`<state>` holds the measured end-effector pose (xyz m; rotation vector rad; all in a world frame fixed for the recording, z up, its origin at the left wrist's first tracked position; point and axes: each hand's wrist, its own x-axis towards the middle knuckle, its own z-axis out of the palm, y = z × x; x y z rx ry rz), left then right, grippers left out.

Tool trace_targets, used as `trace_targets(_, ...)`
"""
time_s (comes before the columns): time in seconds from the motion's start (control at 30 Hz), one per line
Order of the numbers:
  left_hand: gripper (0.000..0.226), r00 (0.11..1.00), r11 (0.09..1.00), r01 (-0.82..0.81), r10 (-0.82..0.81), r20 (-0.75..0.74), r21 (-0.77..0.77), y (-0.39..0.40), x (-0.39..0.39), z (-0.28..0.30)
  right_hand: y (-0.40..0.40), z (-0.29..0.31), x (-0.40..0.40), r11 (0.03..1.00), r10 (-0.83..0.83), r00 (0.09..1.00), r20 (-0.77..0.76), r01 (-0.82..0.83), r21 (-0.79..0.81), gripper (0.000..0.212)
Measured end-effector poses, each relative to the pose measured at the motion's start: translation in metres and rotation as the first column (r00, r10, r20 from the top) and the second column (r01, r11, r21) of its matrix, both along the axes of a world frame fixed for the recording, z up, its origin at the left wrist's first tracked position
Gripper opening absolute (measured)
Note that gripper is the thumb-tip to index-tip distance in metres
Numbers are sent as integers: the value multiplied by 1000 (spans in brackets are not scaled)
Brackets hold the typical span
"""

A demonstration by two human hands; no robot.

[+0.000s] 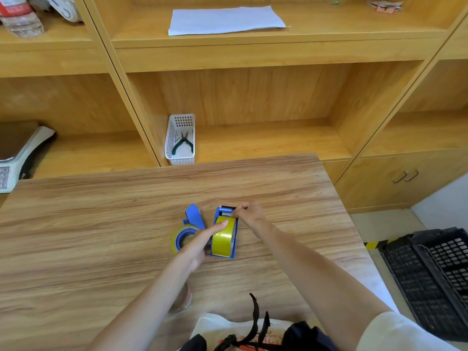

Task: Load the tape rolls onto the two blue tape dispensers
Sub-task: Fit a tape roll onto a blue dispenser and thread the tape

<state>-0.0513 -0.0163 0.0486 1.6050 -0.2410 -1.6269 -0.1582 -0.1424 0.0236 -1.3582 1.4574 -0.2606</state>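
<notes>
Right dispenser: I see a blue tape dispenser (234,239) standing near the middle of the wooden table (101,211), its cutter end pointing away from me toward the shelves.
Roll on it: a yellow tape roll (222,236) sits in that dispenser's frame, glossy, its wide band facing up and catching the light.
Left dispenser: a second blue dispenser (194,216) lies just beside the first, on its left, with its blue handle plate tilted up.
Roll by it: a paler yellowish roll (182,235) rests at its near end around a blue hub; part of it is hidden behind my left hand.
Left hand: my left hand (200,243) reaches in from below with its forefinger stretched out, the tip touching the top of the yellow tape roll; the other fingers I cannot make out, so I cannot tell whether they hold anything.
Right hand: my right hand (249,214) has its fingers curled in, pinching at the cutter end of the right dispenser, where a blue roller shows.
Near edge: a clear tape roll (184,298) lies close to me, half under my left forearm.
</notes>
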Motion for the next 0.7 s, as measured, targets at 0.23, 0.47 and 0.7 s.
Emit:
trace_targets(0.23,74,998,999,-27,26,-49,-21,2,10,-3,-1,0,7,988,76,997,30,-71,-139,20)
trace_targets(0.47,64,997,999,-1,-2,-72,-49,6,8,-1,-6,-2,8,980,107,994,-14,-108,-165,19)
trace_targets(0.7,81,987,981,132,-143,-76,-142,14,14,-11,-15,4,2,975,108,988,-112,-127,-180,24)
